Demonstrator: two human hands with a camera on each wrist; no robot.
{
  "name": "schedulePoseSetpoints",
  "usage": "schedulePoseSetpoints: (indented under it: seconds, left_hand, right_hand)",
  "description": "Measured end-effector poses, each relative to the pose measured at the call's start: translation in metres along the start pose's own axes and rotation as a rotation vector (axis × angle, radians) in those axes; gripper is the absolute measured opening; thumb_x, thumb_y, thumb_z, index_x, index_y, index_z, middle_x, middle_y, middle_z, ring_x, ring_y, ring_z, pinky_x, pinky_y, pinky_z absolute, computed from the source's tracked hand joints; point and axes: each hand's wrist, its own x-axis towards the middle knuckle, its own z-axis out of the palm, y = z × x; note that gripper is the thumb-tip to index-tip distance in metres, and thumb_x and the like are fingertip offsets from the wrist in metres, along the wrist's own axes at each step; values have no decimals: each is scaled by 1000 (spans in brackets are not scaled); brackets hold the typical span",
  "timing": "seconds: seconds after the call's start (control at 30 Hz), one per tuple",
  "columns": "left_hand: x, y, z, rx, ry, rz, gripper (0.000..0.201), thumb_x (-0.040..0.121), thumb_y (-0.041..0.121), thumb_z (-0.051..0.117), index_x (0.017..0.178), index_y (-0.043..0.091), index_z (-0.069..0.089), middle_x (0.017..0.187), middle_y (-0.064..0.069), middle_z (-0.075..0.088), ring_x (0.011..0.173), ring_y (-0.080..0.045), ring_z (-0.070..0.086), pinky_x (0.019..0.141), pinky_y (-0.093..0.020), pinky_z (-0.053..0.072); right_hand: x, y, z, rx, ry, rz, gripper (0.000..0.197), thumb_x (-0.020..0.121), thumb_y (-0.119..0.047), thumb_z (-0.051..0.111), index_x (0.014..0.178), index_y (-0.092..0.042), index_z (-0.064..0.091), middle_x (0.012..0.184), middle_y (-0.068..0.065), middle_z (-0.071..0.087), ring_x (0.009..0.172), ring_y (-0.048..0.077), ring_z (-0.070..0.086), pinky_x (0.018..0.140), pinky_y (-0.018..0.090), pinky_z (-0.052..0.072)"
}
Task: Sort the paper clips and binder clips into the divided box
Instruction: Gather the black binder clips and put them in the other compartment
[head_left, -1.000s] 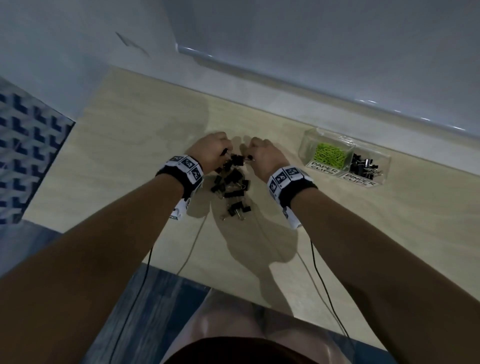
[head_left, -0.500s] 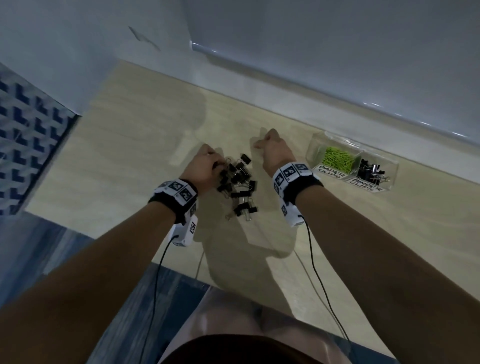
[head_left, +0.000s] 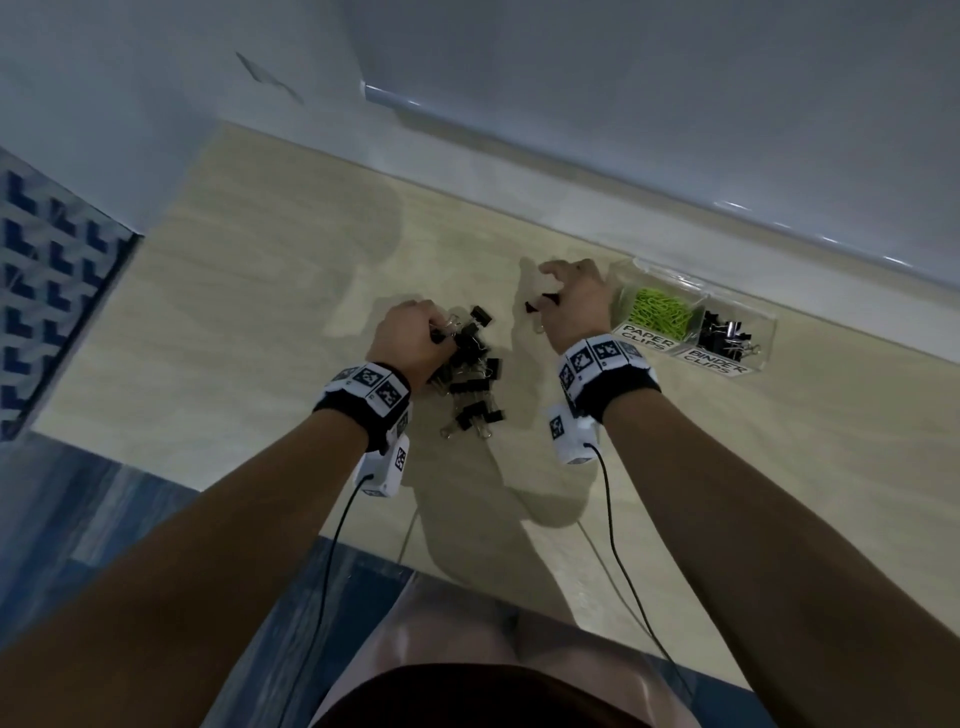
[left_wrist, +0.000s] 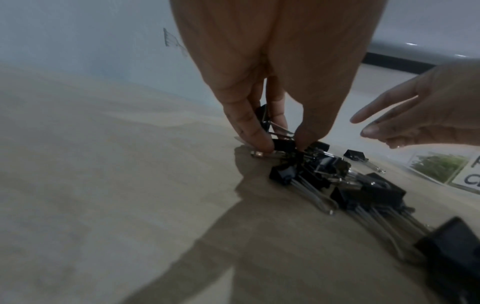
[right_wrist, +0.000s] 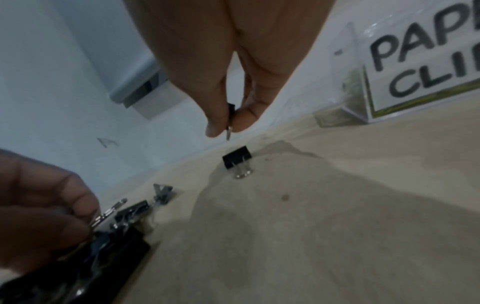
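A pile of black binder clips (head_left: 470, 371) lies on the wooden table (head_left: 249, 322). My left hand (head_left: 441, 332) is on the pile's left side, and in the left wrist view the left hand (left_wrist: 283, 144) pinches one binder clip (left_wrist: 284, 145) at the pile's (left_wrist: 337, 176) edge. My right hand (right_wrist: 228, 125) pinches a single binder clip (right_wrist: 230, 115) by its wire handle, lifted off the table. It hovers between the pile and the clear divided box (head_left: 758, 358). The box holds green paper clips (head_left: 657, 312) on the left and binder clips (head_left: 727, 335) on the right.
One stray binder clip (right_wrist: 237, 160) stands on the table under my right hand, another (right_wrist: 163, 193) nearer the pile. The box (right_wrist: 353, 107) sits near the wall at the table's far edge. Wrist cables (head_left: 623, 561) trail towards my lap.
My right hand has left the pile and moved right towards the box, carrying one binder clip. My left hand stays on the pile's left side.
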Motion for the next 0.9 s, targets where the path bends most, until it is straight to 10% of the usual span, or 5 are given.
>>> schedulePoseSetpoints:
  seconds: [0.2,0.5,0.63,0.9]
  left_hand:
    - [2,-3,-3,-57,63,-56,12,78,25,64,82,14,65,83,0,62,76,-16,58,67,-23,43]
    - [11,75,-16,-259,181,113,15,79,21,67,87,8,66,85,2,64,78,-8,56,72,-14,40]
    - [26,159,4,-413,101,325,12,74,17,72,83,9,69,82,-2,71,73,-7,61,66,-6,44]
    - [20,268,77,-73,-228,551,18,82,18,64,97,8,67,100,-10,68,97,-26,61,83,-31,45]
  right_hand:
    - [0,-16,19,-222,-158,84,34,86,4,53,118,-6,57,131,17,35,97,34,60,90,36,51]
    - [-29,6,-2,-189,-215,13,30,83,-3,56,113,-2,60,119,19,49,103,33,53,88,35,46]
    - [-81,51,-25,18,-16,76,10,79,-7,63,87,-4,68,93,19,59,79,33,58,74,27,44]
    - [-79,134,-124,61,493,238,5,73,-17,69,73,-13,71,74,14,69,70,30,63,63,27,45]
